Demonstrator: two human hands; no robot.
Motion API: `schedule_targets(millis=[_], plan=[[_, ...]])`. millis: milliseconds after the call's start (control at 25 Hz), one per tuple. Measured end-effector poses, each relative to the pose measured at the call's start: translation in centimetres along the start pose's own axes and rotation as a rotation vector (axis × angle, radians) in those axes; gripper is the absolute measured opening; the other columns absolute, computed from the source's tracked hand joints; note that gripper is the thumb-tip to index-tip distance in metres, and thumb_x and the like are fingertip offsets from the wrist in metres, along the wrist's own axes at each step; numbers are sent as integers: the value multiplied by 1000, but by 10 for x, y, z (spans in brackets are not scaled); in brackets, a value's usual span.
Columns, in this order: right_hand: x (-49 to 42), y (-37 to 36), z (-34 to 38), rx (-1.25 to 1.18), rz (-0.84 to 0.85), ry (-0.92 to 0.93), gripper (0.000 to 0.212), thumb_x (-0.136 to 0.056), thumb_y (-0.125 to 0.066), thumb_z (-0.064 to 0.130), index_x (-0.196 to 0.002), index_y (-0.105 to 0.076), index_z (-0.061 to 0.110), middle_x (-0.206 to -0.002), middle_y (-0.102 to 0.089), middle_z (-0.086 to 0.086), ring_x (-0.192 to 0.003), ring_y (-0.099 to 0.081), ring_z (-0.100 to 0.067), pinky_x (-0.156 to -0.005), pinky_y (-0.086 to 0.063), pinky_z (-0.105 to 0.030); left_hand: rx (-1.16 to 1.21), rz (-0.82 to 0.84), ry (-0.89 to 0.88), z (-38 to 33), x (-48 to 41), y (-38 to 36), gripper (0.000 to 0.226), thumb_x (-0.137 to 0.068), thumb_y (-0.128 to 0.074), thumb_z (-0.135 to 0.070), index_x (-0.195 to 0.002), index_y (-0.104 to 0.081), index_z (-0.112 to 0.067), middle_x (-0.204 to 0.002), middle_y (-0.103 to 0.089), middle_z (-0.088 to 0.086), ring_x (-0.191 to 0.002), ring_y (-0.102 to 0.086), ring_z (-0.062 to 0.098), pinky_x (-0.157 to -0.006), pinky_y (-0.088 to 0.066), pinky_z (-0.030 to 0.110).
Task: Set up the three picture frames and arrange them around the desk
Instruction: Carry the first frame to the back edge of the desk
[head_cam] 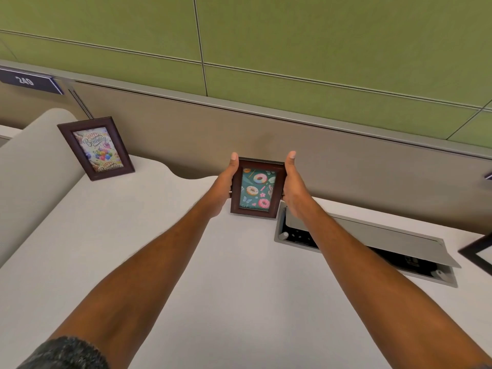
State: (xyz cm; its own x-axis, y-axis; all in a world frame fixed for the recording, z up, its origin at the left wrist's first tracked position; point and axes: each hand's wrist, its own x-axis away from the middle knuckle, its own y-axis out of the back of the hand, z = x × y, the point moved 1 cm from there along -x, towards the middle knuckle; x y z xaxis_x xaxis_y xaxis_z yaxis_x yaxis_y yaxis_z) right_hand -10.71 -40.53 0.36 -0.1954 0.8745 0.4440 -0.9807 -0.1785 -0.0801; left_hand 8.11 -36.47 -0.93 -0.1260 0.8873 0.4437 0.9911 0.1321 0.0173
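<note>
A dark wooden frame with a donut picture [257,191] stands upright near the back of the white desk [159,249]. My left hand [225,186] presses its left edge and my right hand [294,185] its right edge, fingers behind the frame. A second frame with a birthday picture [96,148] stands tilted at the desk's back left corner. The dark corner of a third frame [478,253] shows at the right edge of the view.
A recessed cable box with an open metal lid [372,241] lies just right of the donut frame. A beige partition [319,161] runs behind the desk, green wall panels above it. A curved side panel [32,166] stands at left.
</note>
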Motion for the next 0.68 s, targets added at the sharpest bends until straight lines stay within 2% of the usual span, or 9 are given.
schedule_targets(millis=[80, 200, 360, 440, 520, 600, 680], plan=[[-2, -1, -2, 3, 9, 4, 101, -71, -29, 99, -123, -74, 24, -112, -84, -3, -108, -80, -25, -116, -50, -55, -15, 2, -5, 3, -6, 3, 60, -98, -30, -86, -111, -68, -42, -85, -82, -30, -106, -71, 4, -98, -49, 38], [-3, -2, -6, 14, 12, 3, 104, -70, -29, 99, -125, -73, 23, -113, -84, -4, -106, -81, -24, -115, -51, -54, -3, 15, 4, 7, -12, 6, 60, -97, -30, -88, -113, -67, -43, -89, -83, -29, -106, -71, 2, -104, -47, 39], [-4, -3, -7, 35, 9, -4, 98, -71, -28, 99, -119, -74, 27, -110, -85, -1, -103, -81, -22, -113, -53, -52, 12, 19, 6, 9, -11, 8, 59, -96, -30, -88, -112, -66, -45, -89, -82, -32, -96, -76, -4, -99, -49, 34], [-5, -1, -8, 53, 16, 0, 93, -76, -27, 98, -117, -74, 29, -108, -85, 1, -100, -82, -19, -110, -53, -49, 10, 11, -3, 7, -9, 7, 58, -97, -29, -88, -111, -66, -46, -88, -82, -33, -94, -76, -5, -97, -50, 33], [-5, 0, -10, 68, 11, 2, 81, -89, -24, 91, -115, -73, 32, -102, -85, 6, -94, -82, -13, -109, -54, -46, -26, 1, 12, 5, -4, 5, 58, -99, -28, -86, -111, -67, -44, -90, -83, -29, -105, -74, 3, -104, -50, 37], [0, 4, -11, 74, -12, 10, 72, -97, -22, 84, -114, -71, 34, -102, -84, 9, -93, -80, -11, -112, -52, -48, -67, -15, 22, 6, 7, 6, 65, -100, -27, -84, -122, -67, -38, -118, -81, -15, -122, -69, 19, -116, -44, 47], [8, 7, -7, 76, -12, 29, 73, -100, -22, 81, -124, -68, 29, -118, -78, 1, -111, -74, -18, -119, -46, -52, -95, -58, 28, 12, 15, 12, 80, -102, -24, -82, -146, -60, -26, -147, -68, 6, -129, -62, 28, -116, -40, 50]])
